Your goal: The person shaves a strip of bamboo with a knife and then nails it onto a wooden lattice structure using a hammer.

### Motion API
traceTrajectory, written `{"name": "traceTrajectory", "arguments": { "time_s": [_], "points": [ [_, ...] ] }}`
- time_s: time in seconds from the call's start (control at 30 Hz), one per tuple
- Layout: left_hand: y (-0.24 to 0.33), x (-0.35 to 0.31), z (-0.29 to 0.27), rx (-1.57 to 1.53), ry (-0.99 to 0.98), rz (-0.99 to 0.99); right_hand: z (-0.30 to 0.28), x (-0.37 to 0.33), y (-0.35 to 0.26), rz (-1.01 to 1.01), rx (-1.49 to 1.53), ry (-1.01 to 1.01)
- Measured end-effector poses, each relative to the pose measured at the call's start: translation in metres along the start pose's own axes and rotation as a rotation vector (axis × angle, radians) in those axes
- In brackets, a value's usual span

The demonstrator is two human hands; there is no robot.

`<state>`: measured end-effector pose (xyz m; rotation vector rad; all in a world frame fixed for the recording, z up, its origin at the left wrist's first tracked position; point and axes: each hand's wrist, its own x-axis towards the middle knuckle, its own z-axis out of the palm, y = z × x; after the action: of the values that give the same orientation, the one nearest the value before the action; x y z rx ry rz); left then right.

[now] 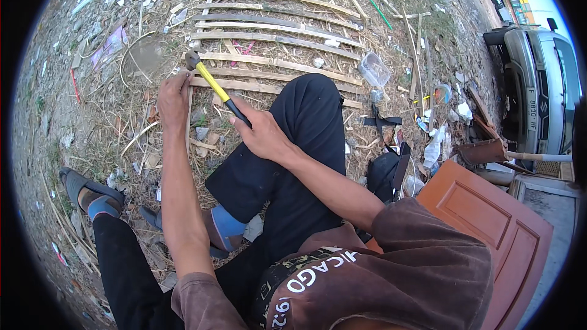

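My right hand (pixel 264 134) is closed around the black grip of a hammer (pixel 211 82) with a yellow shaft. The hammer's metal head hangs just above the fingertips of my left hand (pixel 173 101). Those fingers are pinched together at the left end of the nearest wooden slat (pixel 238 85); anything small between them is hidden. Several thin slats (pixel 275 38) lie side by side on the ground, crossing an upright strip at their left ends. My bent knee covers part of the nearest slats.
A clear plastic container (pixel 374 69) sits beside the slats' right ends. A black bag (pixel 386 171) lies right of my knee. Farther right are a reddish-brown wooden panel (pixel 489 223) and a parked vehicle (pixel 541 85). Dry straw, stones and litter cover the ground.
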<state>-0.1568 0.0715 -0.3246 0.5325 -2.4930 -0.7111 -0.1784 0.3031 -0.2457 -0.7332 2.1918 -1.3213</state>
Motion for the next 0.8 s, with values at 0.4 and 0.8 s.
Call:
{"name": "traceTrajectory", "arguments": {
  "time_s": [0.4, 0.8],
  "points": [
    [-0.004, 0.005, 0.005, 0.059, -0.028, 0.031, -0.003, -0.003, -0.005, 0.025, 0.016, 0.009],
    [-0.009, -0.001, 0.018, 0.008, 0.031, 0.161, -0.004, -0.004, -0.007, 0.002, 0.044, 0.022]
  ]
}}
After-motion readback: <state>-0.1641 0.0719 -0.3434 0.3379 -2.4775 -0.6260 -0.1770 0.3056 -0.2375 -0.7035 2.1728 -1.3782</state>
